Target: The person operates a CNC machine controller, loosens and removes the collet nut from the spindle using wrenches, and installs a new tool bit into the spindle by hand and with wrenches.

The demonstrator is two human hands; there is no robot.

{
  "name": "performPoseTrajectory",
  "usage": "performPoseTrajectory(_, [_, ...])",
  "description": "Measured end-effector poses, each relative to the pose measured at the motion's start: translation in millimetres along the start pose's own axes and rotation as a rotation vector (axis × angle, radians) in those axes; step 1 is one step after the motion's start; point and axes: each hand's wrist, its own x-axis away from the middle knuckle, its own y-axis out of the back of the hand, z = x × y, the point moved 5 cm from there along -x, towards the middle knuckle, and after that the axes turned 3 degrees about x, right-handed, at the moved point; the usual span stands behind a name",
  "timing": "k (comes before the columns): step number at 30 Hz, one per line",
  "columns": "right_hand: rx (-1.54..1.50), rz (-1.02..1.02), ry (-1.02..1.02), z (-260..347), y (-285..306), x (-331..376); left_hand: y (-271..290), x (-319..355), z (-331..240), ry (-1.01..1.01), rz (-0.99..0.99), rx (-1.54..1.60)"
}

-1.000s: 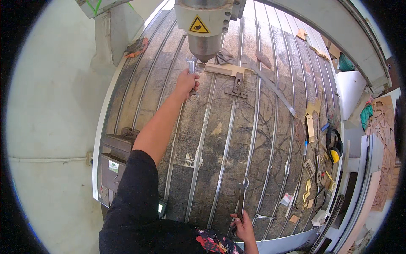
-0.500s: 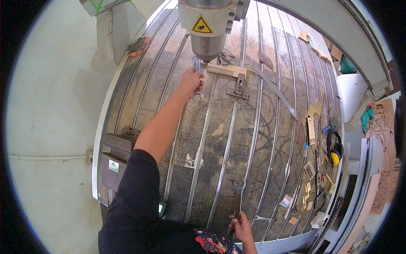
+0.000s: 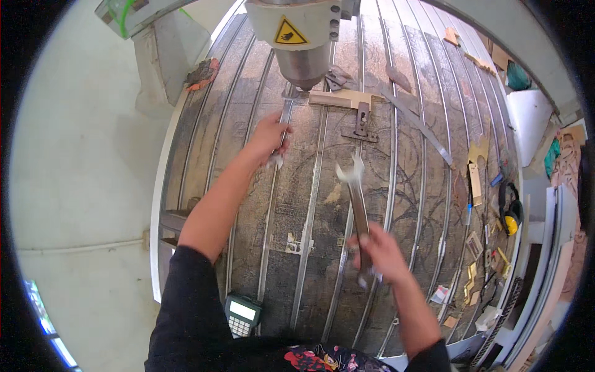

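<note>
Upper centre of the frame: left hand fingers are closing round a wrench whose head is sitting at the spindle nose. Lower centre: right hand is gripping a second open-end wrench by its lower shank, jaw end up, blurred. Both look like stiff, heavy, slick steel, so probably best held low on the shank. Slotted machine bed is lying underneath.

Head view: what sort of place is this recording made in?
Most likely a workshop with a CNC router: a spindle head hangs over a slotted machine bed, each hand holds a wrench, and yellow ear defenders lie among offcuts.
</note>
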Motion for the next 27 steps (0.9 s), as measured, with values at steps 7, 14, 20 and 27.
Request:
performPoseTrajectory(7, [-0.019,0.159,0.141,95.2,-2.4,-147.8,4.2,56.1,2.1,0.055,0.031,-0.04])
performPoseTrajectory(14, [-0.15,0.172,0.281,100.6,-21.9,-177.8,14.7,21.8,-12.2,0.028,-0.044,-0.175])
performPoseTrajectory(20, [-0.146,0.109,0.326,84.7,-33.7,-192.8,-2.6,-2.2,-16.4,-0.044,-0.027,-0.245])
performPoseTrajectory(27, [0.101,0.211,0.378,101.7,15.2,-193.1,12.2,-14.0,-38.6,-0.118,-0.026,-0.435])
